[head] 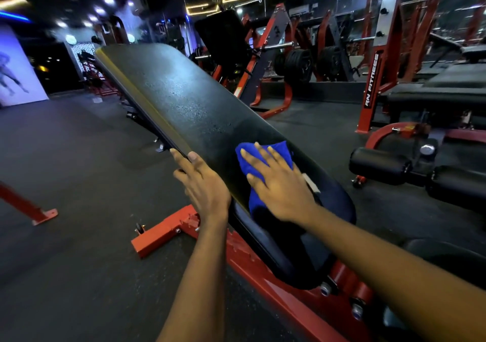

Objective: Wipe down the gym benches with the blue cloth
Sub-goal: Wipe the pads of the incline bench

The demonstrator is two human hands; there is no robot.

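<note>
Head view: your right grip [278, 186], flat and released, presses blue cloth [281, 149] on gym bench [178, 97]; left grip [205, 184] clasps bench edge. Cloth likely limp: palm its middle.

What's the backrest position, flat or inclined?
Inclined: the backrest pad slopes up away from the seat pad. The right hand presses the blue cloth on its lower end.

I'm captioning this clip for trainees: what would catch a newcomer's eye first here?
The bright blue cloth stands out, pressed under the right hand low on the inclined black bench pad. The left hand holds the pad's left edge, and a red rack stands behind on the right.
</note>
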